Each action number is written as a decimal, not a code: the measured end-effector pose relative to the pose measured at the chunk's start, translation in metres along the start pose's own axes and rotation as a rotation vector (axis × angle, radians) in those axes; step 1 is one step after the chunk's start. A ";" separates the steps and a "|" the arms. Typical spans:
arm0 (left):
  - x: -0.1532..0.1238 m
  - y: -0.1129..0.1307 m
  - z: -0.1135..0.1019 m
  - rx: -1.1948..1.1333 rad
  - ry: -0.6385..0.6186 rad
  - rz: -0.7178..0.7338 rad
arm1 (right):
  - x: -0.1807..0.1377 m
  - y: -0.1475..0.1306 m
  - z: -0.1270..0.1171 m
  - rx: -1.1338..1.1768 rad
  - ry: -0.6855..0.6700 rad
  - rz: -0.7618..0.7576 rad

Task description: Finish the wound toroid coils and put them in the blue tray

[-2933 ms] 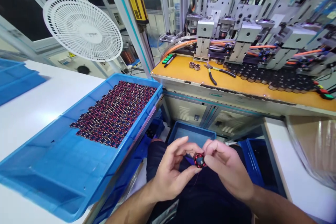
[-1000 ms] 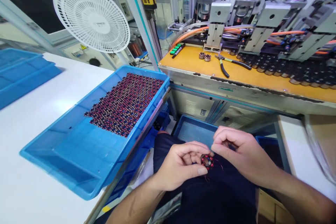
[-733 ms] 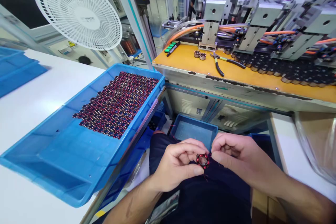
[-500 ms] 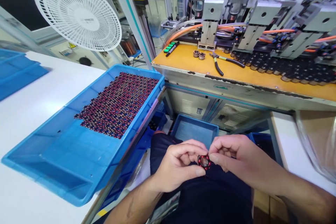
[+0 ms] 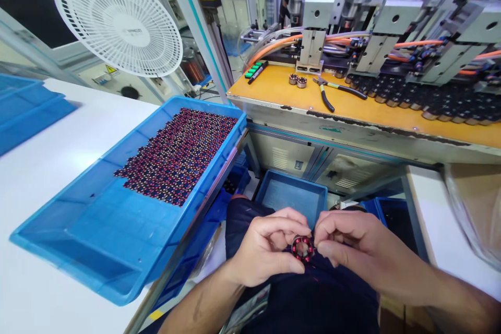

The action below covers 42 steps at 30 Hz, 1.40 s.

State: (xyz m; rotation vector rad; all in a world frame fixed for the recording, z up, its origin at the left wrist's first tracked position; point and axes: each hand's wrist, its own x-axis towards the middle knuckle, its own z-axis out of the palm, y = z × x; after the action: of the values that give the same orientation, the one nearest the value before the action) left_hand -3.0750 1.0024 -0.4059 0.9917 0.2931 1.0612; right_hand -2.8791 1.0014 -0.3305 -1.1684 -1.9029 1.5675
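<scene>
Above my lap, my left hand (image 5: pixel 270 245) grips a small motor stator (image 5: pixel 298 259), a dark ring with red copper windings inside, between thumb and fingers. Its round opening faces me. Close against the ring's right side, my right hand (image 5: pixel 348 245) is closed in a pinch of thumb and forefinger. What lies in that pinch is too small to make out. Many more such stators (image 5: pixel 183 151) lie packed in rows in the large blue tray (image 5: pixel 113 224) to my left.
An orange-topped bench (image 5: pixel 270 86) bears pliers (image 5: pixel 326 96), two metal rings (image 5: pixel 297 81), a marker and rows of dark cylindrical parts (image 5: pixel 430 96) beneath machine fixtures. A white fan (image 5: pixel 125 26) stands at the left. Another blue tray (image 5: pixel 289 193) sits low beyond my hands.
The stator now faces me more squarely, showing more of its windings. My right hand has shifted slightly right and down, a little farther from the ring. The view has moved slightly.
</scene>
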 end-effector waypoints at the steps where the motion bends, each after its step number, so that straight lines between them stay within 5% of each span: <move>1: 0.000 0.000 0.000 0.003 0.001 0.000 | -0.001 0.001 0.001 -0.007 0.002 -0.012; 9: -0.004 -0.001 0.002 0.029 -0.024 0.012 | -0.010 0.007 0.005 -0.105 0.023 -0.106; 14: -0.005 0.000 0.002 -0.016 -0.014 -0.022 | -0.019 0.012 -0.007 -0.279 -0.103 -0.284; 18: -0.003 -0.001 0.001 -0.149 -0.036 -0.107 | -0.014 0.022 -0.010 -0.520 0.154 -0.574; 23: -0.001 -0.002 0.002 -0.298 -0.075 -0.172 | -0.001 0.028 -0.004 -0.583 0.172 -0.787; 42: -0.001 -0.007 -0.001 -0.238 -0.035 -0.182 | 0.006 0.026 0.000 -0.554 0.277 -0.901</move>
State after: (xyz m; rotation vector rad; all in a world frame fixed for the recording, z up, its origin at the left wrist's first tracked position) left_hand -3.0721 1.0008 -0.4123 0.7546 0.2178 0.8894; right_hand -2.8741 1.0063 -0.3557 -0.4911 -2.2404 0.3994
